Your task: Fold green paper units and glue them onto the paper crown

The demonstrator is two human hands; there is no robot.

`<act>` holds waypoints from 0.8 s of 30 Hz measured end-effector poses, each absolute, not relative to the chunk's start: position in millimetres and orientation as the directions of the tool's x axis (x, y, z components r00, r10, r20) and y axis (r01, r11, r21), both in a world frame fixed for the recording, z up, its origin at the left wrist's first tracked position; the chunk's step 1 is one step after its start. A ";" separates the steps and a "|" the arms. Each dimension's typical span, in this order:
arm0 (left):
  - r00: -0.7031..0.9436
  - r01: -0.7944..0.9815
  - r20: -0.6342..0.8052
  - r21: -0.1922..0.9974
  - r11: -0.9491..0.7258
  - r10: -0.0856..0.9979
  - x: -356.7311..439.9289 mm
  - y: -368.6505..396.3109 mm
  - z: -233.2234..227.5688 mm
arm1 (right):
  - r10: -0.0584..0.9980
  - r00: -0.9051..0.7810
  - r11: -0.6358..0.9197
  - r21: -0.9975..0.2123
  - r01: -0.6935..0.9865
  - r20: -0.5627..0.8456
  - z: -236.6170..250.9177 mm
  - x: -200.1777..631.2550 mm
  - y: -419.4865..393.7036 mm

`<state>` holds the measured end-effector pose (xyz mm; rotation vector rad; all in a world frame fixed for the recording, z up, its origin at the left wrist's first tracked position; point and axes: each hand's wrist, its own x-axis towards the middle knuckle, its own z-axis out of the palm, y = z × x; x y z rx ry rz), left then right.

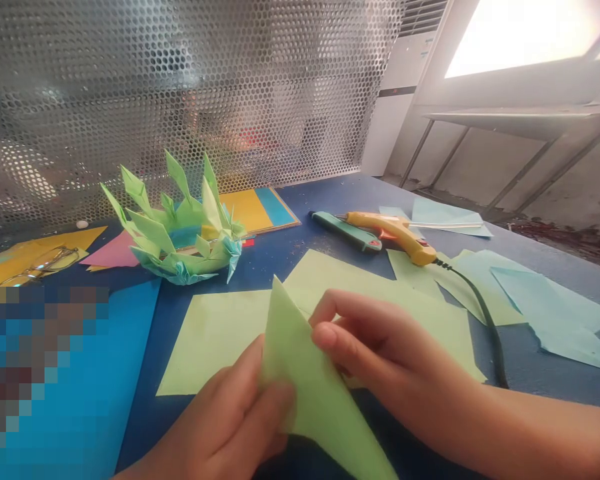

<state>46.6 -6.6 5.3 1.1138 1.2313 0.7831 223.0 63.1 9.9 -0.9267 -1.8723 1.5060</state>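
Note:
A pale green sheet of paper (317, 400), folded to a sharp point at its top, is held up in front of me. My left hand (235, 417) grips its left side, the thumb lying over the face of the paper. At the upper right edge, the thumb and forefinger of my right hand (385, 343) are closed on the paper; the other fingers curl behind. Beneath both hands lie loose light green sheets (215, 333). Farther back on the left stands a ring of folded paper pieces (180, 233), green with pointed tips and blue-green along its lower edge.
Beyond my right hand lie a yellow glue gun (395, 233) with a black cord (485, 310) and a green utility knife (347, 231). Pale blue papers (555, 313) spread at right. Glasses (43, 263) rest on yellow paper at left. A perforated metal screen (190, 87) borders the table's back.

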 end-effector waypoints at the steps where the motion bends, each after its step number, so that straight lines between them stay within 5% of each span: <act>1: 0.167 0.059 -0.344 0.939 0.338 0.924 47.1 -6.8 5.3 | 0.798 -0.603 0.168 -0.967 0.191 0.020 9.8 222.7 63.3; 5: 0.137 -0.012 -0.408 0.911 0.413 0.903 46.6 -5.4 6.4 | 0.831 -0.542 0.306 -0.916 0.261 0.124 8.5 222.3 64.1; 15: 0.077 -0.016 -0.371 0.928 0.373 0.926 45.5 -3.7 5.6 | 0.849 -0.525 0.255 -0.916 0.308 0.060 13.1 223.4 65.0; 20: 0.112 0.046 -0.367 0.930 0.365 0.923 41.7 -2.5 1.8 | 0.861 -0.493 0.027 -0.955 0.295 -0.128 10.4 222.4 64.8; 24: 0.116 0.038 -0.337 0.941 0.335 0.934 42.6 -2.0 0.7 | 0.835 -0.537 0.036 -0.963 0.268 -0.119 9.5 222.7 65.4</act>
